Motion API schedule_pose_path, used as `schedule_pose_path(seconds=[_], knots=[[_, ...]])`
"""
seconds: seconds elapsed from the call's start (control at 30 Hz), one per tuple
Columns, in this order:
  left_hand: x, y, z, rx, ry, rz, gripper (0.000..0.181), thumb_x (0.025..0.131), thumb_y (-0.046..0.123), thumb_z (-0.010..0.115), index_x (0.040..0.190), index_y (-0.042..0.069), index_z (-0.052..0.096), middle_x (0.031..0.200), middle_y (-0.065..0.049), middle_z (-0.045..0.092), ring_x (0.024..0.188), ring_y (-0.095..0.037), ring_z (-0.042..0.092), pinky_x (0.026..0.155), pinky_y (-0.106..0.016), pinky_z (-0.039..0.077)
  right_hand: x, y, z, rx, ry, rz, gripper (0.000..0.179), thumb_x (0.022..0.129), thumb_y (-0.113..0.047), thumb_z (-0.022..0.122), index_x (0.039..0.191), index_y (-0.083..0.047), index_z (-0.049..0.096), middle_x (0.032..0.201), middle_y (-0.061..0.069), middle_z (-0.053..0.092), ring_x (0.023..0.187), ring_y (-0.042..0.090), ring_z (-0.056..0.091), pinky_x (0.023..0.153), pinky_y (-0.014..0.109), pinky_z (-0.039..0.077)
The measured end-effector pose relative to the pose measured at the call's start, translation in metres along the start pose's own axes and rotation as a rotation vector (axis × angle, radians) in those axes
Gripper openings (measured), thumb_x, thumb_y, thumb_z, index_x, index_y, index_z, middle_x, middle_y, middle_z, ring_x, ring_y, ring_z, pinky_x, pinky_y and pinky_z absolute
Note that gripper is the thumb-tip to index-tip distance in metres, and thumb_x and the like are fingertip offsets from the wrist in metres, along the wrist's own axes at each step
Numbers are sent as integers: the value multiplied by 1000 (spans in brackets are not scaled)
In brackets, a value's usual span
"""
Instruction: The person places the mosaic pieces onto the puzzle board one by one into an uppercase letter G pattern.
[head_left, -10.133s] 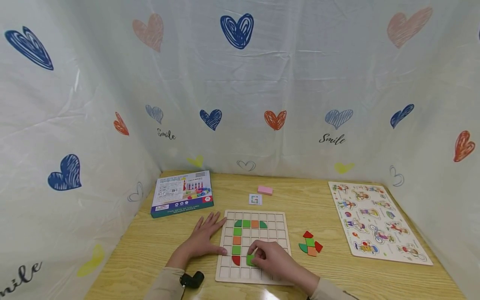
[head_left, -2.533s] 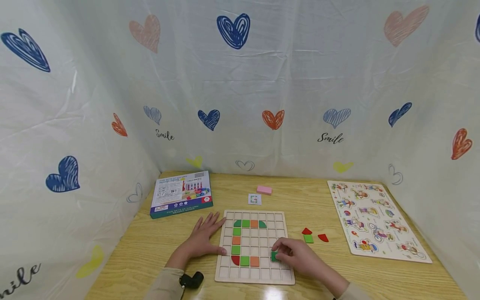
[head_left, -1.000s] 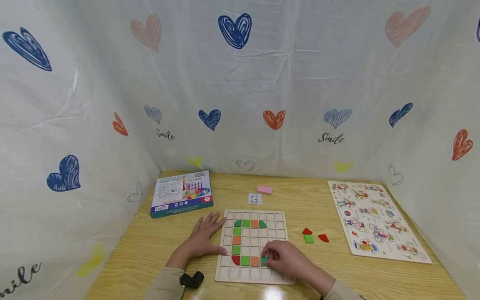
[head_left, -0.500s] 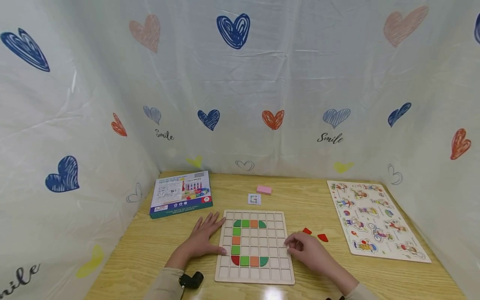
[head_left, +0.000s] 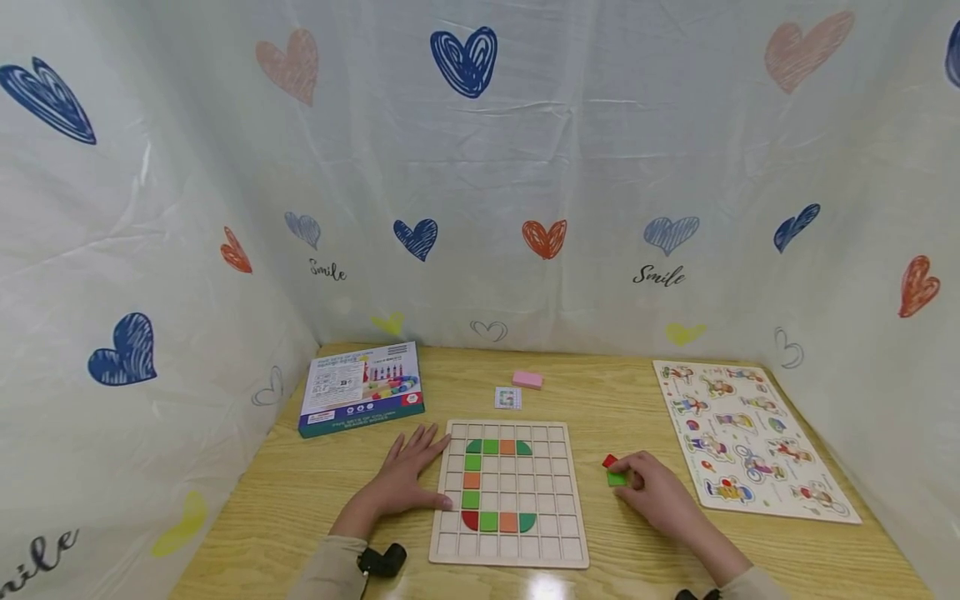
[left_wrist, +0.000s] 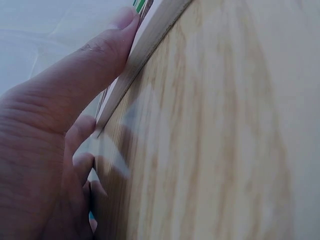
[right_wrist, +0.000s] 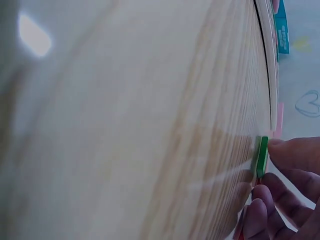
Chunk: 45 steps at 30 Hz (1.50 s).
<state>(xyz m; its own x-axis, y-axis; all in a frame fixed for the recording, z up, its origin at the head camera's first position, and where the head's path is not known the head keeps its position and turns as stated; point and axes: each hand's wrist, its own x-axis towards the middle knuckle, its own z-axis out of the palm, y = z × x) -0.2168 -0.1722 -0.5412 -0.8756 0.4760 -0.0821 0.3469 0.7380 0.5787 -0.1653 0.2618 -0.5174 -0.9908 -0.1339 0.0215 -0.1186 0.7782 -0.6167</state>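
In the head view, a wooden grid board (head_left: 557, 550) holds green, orange and red tiles set in a C shape. My left hand (head_left: 405, 479) lies spread at the board's left edge; its thumb (left_wrist: 100, 65) rests on the rim in the left wrist view. To the right of the board, my right hand (head_left: 654, 490) pinches a light green square tile (head_left: 617, 479) between thumb and fingers. The green tile (right_wrist: 262, 156) stays low at the tabletop in the right wrist view. Just behind it shows a red tile (head_left: 609, 460), partly covered; another red tile is hidden by the hand.
A small pattern card (head_left: 507, 398) and a pink block (head_left: 527, 380) lie behind the board. At the back left is a boxed toy set (head_left: 362, 387). A picture puzzle board (head_left: 753, 442) occupies the right side. A heart-print curtain (head_left: 480, 167) encloses the table.
Earlier the right hand placed a green square, an orange square and a dark green quarter-round in the lower row. It has since moved right to the loose light green tile. The left hand stayed put.
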Motion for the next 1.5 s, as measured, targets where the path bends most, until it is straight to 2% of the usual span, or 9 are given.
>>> schedule_pose_path(seconds=[0.3, 0.47, 0.63, 0.9, 1.03, 1.2, 1.5], knots=[[-1, -1, 1, 1, -3, 3, 106, 76, 65, 79, 162, 21, 32, 170, -11, 13, 156, -36, 1, 123, -59, -6, 1, -4, 2, -15, -28, 11, 20, 85, -8, 81, 103, -12, 72, 93, -4, 57, 73, 8, 48, 64, 27, 43], [0, 0, 0, -3, -4, 4, 106, 77, 64, 79, 162, 21, 32, 170, -12, 13, 156, -36, 1, 123, -59, -6, 2, -3, 3, -25, -35, 20, 20, 85, -10, 82, 100, -16, 68, 86, -6, 58, 71, 7, 48, 63, 26, 44], [-1, -1, 0, -5, -2, 2, 106, 77, 63, 80, 162, 21, 32, 170, -11, 13, 156, -36, 1, 123, -59, -6, 0, -5, 6, 29, -30, -9, 20, 88, -9, 78, 104, -16, 68, 83, -7, 62, 70, 5, 53, 62, 25, 46], [-1, -1, 0, -3, -3, 6, 107, 77, 65, 79, 162, 21, 32, 170, -12, 13, 156, -36, 1, 123, -59, -6, 2, -17, 13, 126, -14, -53, 16, 92, -12, 75, 107, -16, 72, 88, -7, 66, 80, 5, 63, 71, 24, 54], [-1, -1, 0, -8, 1, 5, 106, 76, 64, 80, 161, 21, 33, 170, -12, 14, 156, -36, 1, 123, -59, -6, 6, -26, 17, 204, -52, -95, 14, 92, -16, 76, 105, -15, 72, 88, -5, 64, 79, 7, 62, 70, 25, 54], [0, -2, 0, -3, 2, -1, 106, 76, 64, 80, 161, 21, 33, 170, -11, 14, 156, -36, 1, 123, -59, -6, 11, -40, 29, 248, -126, -108, 10, 93, -21, 76, 102, -18, 73, 87, -6, 63, 77, 7, 58, 69, 23, 52], [0, -2, 0, -3, 3, -2, 107, 76, 64, 80, 161, 22, 33, 170, -11, 14, 156, -36, 1, 123, -59, -6, 15, -67, 53, 241, -186, -159, 5, 96, -18, 72, 101, -19, 72, 82, -10, 65, 73, 5, 57, 65, 22, 49]])
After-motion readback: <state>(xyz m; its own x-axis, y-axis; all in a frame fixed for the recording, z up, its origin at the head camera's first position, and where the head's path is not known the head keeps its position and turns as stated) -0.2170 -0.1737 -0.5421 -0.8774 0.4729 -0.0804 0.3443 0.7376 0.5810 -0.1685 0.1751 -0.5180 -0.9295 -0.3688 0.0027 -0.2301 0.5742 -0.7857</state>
